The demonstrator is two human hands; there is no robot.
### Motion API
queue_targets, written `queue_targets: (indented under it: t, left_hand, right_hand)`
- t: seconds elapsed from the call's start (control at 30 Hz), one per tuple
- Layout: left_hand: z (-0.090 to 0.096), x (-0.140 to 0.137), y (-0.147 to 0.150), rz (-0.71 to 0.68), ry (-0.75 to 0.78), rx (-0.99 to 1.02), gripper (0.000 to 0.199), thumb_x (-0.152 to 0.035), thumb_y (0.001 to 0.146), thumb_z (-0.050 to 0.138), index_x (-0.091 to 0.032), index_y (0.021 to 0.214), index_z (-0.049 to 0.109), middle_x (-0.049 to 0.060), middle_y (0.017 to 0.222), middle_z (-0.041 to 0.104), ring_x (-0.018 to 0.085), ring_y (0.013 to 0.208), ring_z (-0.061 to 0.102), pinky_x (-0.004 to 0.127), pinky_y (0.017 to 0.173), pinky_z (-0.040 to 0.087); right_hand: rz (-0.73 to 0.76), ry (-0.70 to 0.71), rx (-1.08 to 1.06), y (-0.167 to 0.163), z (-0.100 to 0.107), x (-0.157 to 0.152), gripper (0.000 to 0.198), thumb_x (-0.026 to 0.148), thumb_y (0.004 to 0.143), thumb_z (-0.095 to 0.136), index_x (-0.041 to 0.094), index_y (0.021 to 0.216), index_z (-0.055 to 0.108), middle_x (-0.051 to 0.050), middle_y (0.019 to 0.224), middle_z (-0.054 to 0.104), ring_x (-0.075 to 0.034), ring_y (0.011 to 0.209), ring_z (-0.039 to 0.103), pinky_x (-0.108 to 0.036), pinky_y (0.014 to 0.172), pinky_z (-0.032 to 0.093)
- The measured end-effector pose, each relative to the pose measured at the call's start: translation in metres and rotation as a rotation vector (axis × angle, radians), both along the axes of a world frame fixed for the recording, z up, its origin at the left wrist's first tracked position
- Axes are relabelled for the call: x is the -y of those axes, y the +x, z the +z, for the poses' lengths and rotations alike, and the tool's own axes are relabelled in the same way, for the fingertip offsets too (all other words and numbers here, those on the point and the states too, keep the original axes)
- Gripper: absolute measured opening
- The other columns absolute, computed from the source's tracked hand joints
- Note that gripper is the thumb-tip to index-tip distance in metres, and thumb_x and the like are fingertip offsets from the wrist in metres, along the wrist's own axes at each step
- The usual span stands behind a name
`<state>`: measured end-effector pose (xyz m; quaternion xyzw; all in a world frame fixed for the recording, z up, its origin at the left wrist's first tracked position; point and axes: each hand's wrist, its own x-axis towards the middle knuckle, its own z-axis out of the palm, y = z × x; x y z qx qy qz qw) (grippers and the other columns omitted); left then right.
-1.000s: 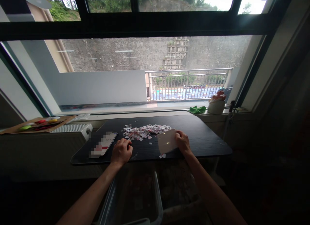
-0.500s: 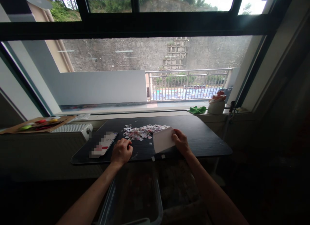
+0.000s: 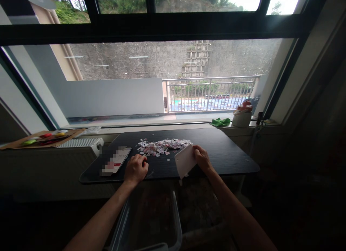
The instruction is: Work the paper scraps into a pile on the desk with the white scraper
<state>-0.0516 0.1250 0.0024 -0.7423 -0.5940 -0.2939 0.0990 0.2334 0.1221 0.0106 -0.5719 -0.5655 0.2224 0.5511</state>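
My right hand (image 3: 201, 158) grips the right side of a white flat board (image 3: 185, 161) with rounded corners and a small hole near one corner. The board is tilted at the table's front edge, with a few paper bits (image 3: 180, 182) at its lower edge. A heap of small cut paper pieces (image 3: 159, 147), white with pinkish marks, lies beyond it on the black table (image 3: 224, 157). My left hand (image 3: 136, 168) rests curled on the tabletop, left of the board; no object shows in it. Just left of that hand lies a phone (image 3: 119, 161), its screen partly blurred out.
Below the table edge is an open clear plastic bin (image 3: 177, 222). A radiator (image 3: 81, 142) stands at left, with brown paper and colourful items on top. On the windowsill are a green cloth (image 3: 221, 122) and a whitish container (image 3: 242, 117) with red on top.
The white board has moved slightly right and towards me, tilting more steeply. Loose paper bits at the front edge have shifted with it, some past the edge. My left hand stays put.
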Motion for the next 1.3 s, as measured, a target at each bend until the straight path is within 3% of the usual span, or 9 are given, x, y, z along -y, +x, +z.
queue_targets:
  t: [0.23,0.47,0.87,1.07,1.3]
  left_hand:
    - [0.0,0.001,0.0,0.01,0.001,-0.018,0.018,-0.019,0.074,0.042,-0.02,0.078,0.059,0.006,0.085,0.061,0.022,0.084,0.054,0.034,0.078,0.044]
    - [0.0,0.001,0.001,0.005,-0.004,-0.003,0.017,-0.019,0.074,0.042,-0.02,0.077,0.059,0.005,0.085,0.061,0.021,0.084,0.054,0.034,0.078,0.044]
    - [-0.001,0.001,-0.001,0.002,-0.016,-0.002,0.018,-0.02,0.075,0.042,-0.02,0.079,0.059,0.006,0.086,0.061,0.022,0.085,0.054,0.034,0.078,0.044]
    - [0.0,0.002,0.0,0.005,-0.022,-0.004,0.018,-0.019,0.074,0.042,-0.02,0.079,0.059,0.006,0.086,0.061,0.021,0.085,0.054,0.033,0.078,0.044]
    - [-0.001,0.001,0.0,0.007,-0.012,-0.006,0.017,-0.018,0.074,0.042,-0.019,0.078,0.059,0.006,0.085,0.061,0.021,0.085,0.053,0.034,0.079,0.043]
  right_hand:
    - [-0.073,-0.022,0.006,0.001,0.003,0.002,0.033,0.029,0.067,0.037,0.017,0.084,0.062,-0.003,0.073,0.063,-0.018,0.067,0.054,-0.026,0.058,0.039]
    - [-0.308,-0.154,0.178,0.0,0.005,0.005,0.033,0.025,0.074,0.035,0.022,0.085,0.066,-0.006,0.078,0.066,-0.02,0.071,0.055,-0.028,0.062,0.036]
    - [-0.328,-0.159,0.142,-0.001,0.007,0.009,0.035,0.027,0.076,0.033,0.022,0.089,0.066,-0.006,0.078,0.065,-0.02,0.072,0.054,-0.028,0.062,0.035]
    - [-0.369,-0.256,0.213,-0.001,0.01,0.01,0.038,0.026,0.078,0.032,0.02,0.095,0.065,-0.009,0.085,0.066,-0.021,0.073,0.055,-0.029,0.063,0.034]
    - [-0.345,-0.283,0.198,-0.003,0.013,0.012,0.037,0.026,0.079,0.032,0.02,0.093,0.066,-0.006,0.082,0.066,-0.019,0.075,0.055,-0.026,0.063,0.036]
